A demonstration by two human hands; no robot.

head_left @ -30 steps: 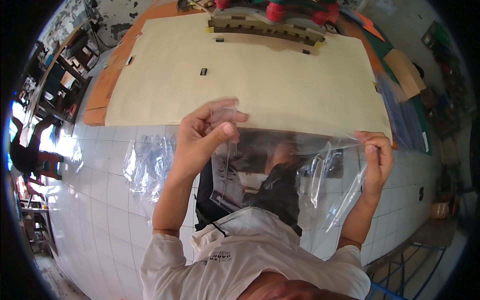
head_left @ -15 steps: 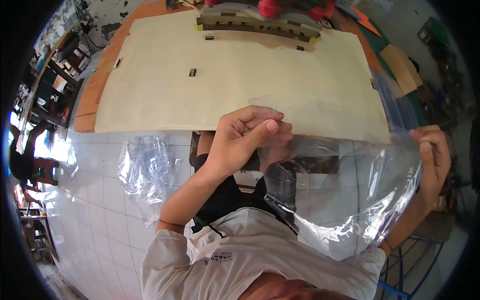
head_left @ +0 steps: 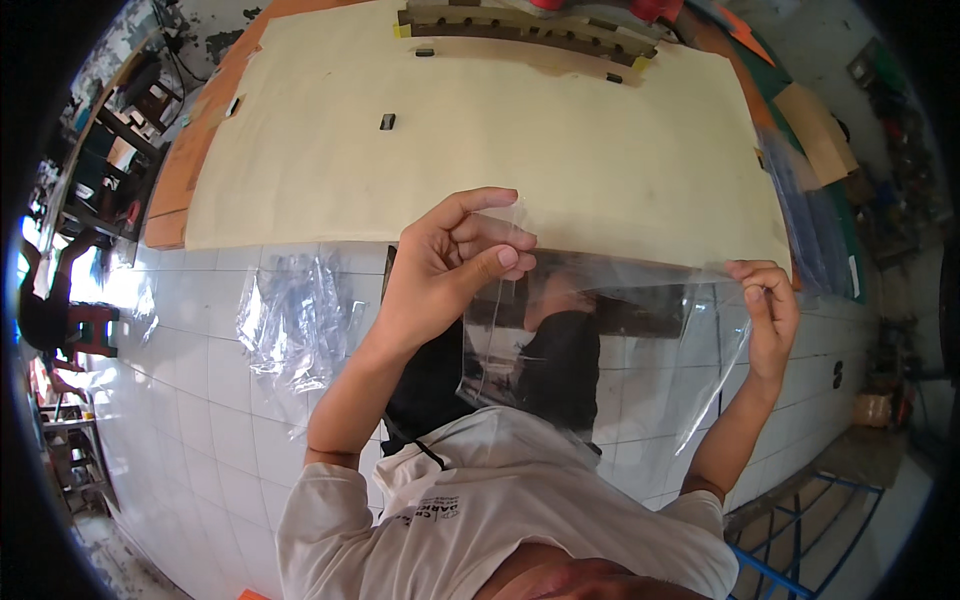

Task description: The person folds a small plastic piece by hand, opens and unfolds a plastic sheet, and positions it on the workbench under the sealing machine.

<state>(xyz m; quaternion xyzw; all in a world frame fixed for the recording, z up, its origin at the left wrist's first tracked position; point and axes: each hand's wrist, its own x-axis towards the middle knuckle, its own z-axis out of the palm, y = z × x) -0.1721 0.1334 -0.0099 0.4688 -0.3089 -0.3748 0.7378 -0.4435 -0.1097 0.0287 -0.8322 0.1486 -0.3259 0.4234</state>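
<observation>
A clear plastic sheet, perhaps a flat bag, hangs stretched between my two hands in front of the table's near edge. My left hand pinches its left upper edge between thumb and fingers. At the opposite upper corner, my right hand is closed on the plastic, thumb against fingers. My lap and the floor tiles show through it. Whether it has one layer or two I cannot tell.
Cream paper covers the orange table. Small black blocks lie on it, with a long slotted bar at the far side. More clear plastic hangs left of me; bluish plastic lies at the table's right.
My right hand has moved left and inward, and my left hand slightly left. The plastic now hangs flatter and narrower, with fewer bright creases.
</observation>
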